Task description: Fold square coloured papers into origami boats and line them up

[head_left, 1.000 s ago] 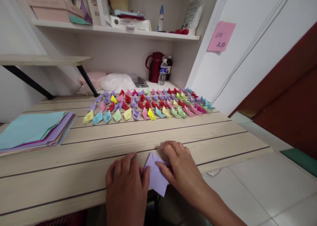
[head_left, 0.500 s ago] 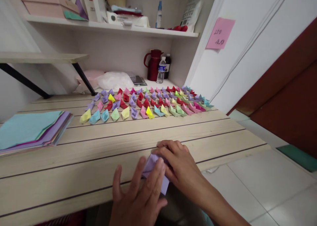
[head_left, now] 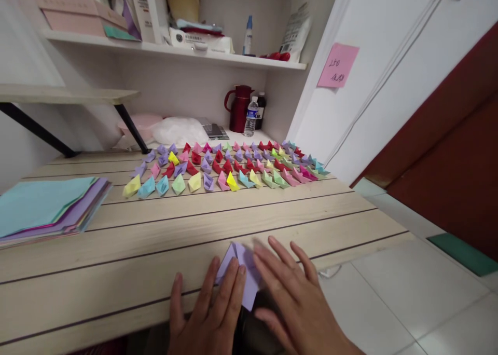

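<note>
A folded piece of purple paper (head_left: 251, 280) lies at the front edge of the table, its lower corner reaching past the edge. My left hand (head_left: 212, 305) rests on its left part with the fingers stretched out and the tips pressing it down. Along the paper's right side is my right hand (head_left: 293, 292), fingers spread and slightly blurred at the tips; whether they touch the paper I cannot tell. Farther back stand several rows of small folded paper boats (head_left: 208, 181) in many colours.
A stack of coloured paper sheets (head_left: 42, 204) lies on the table (head_left: 155, 235) at left, near a small raised shelf (head_left: 66, 94) on black legs. At the back are a dark red jug (head_left: 239, 108), a water bottle (head_left: 251, 117) and a white plastic bag (head_left: 181, 132).
My right hand has let go of the paper's upper right edge, moved right and spread its fingers. My left hand has shifted slightly left and down, still on the paper.
</note>
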Demonstrator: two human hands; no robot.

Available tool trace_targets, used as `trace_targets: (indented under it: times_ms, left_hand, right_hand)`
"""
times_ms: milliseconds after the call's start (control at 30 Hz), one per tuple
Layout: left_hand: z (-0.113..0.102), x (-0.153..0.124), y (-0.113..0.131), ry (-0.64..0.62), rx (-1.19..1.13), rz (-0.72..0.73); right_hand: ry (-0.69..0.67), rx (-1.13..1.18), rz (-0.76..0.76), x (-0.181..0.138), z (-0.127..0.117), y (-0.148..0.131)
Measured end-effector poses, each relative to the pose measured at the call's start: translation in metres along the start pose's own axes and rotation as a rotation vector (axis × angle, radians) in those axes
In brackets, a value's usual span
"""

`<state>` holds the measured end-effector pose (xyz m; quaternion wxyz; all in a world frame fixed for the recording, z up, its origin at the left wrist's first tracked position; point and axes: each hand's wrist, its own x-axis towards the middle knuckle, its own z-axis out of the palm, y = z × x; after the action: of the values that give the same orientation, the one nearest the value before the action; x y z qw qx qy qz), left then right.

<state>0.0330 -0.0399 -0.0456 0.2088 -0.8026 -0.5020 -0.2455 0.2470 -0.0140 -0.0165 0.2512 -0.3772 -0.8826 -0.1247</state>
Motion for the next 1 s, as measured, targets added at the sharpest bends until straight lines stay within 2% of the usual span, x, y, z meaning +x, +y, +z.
trace_targets:
  times_ms: [67, 167, 433, 633, 767, 867, 1000]
  left_hand:
    - [0.001, 0.0, -0.001, 0.011, 0.032, 0.033]
    - [0.0, -0.003, -0.005, 0.037, 0.104, 0.066]
    - [-0.004, -0.02, -0.013, 0.08, 0.192, -0.027]
    - [0.007, -0.016, -0.009, 0.197, 0.086, -0.062]
    - [0.0, -0.011, -0.011, 0.194, -0.022, -0.105]
    - [-0.01, -0.006, -0.012, 0.231, -0.147, -0.12]
    - [-0.02, -0.003, -0.009, 0.294, -0.268, -0.143]
  right_hand:
    - [-0.021, -0.023, 0.0, 0.001, 0.006, -0.006]
    - [0.017, -0.017, 0.047, 0.003, 0.014, -0.007]
    - [0.119, 0.024, 0.118, 0.005, 0.023, -0.01]
    - [0.288, 0.192, 0.132, 0.006, 0.024, -0.014]
    - [0.21, 0.323, 0.08, 0.001, 0.013, -0.01]
    - [0.133, 0.48, 0.102, 0.001, 0.004, -0.008]
    - [0.172, 0.661, 0.177, 0.013, -0.004, -0.007]
